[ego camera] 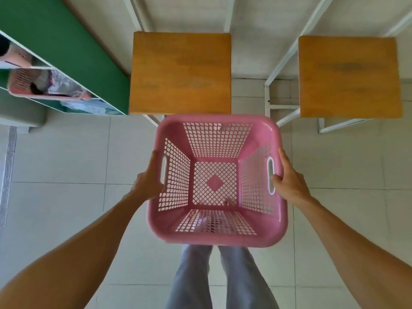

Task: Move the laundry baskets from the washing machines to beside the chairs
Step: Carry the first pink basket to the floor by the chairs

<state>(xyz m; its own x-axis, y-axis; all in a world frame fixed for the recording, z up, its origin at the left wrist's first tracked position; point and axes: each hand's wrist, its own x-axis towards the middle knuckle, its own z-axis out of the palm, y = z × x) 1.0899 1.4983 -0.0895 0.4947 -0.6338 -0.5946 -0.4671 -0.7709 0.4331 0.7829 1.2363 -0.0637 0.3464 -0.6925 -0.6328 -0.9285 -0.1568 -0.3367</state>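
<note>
An empty pink plastic laundry basket (pixel 217 238) with perforated walls is held in front of me above the tiled floor. My left hand (pixel 149 179) grips its left handle slot and my right hand (pixel 289 179) grips the right one. Just beyond the basket stand two chairs with square wooden seats on white metal frames, one straight ahead (pixel 180 73) and one at the right (pixel 349 76). The basket's far rim almost reaches the front edge of the nearer seat.
A white shelf unit (pixel 66 92) against a green wall at the left holds another pink basket (pixel 20 83) with clothes and bags. A gap of tiled floor (pixel 252 94) lies between the chairs. My legs in grey trousers (pixel 214 277) show below the basket.
</note>
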